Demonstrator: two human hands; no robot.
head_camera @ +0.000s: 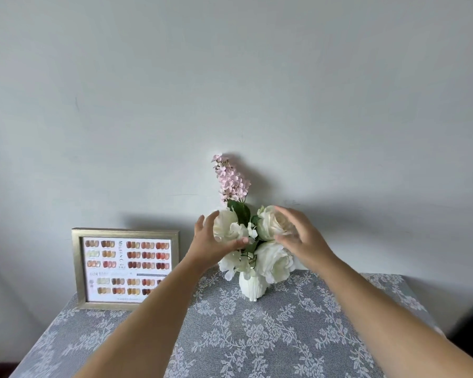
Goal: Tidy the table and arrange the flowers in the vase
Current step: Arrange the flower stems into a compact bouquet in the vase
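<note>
A small white vase (252, 287) stands at the back of the table, close to the wall. It holds white roses (274, 261) and a tall pink flower spike (231, 179) with green leaves. My left hand (208, 240) cups the white bloom on the left side, thumb under it and fingers spread. My right hand (301, 236) curves around the upper right rose (270, 224), fingers apart and touching its petals. Neither hand closes fully on a flower.
A grey tablecloth with white lace flower pattern (230, 336) covers the table. A gold picture frame (126, 268) showing a colour chart leans against the wall at the back left. The table's right edge drops off near a dark area at the far right.
</note>
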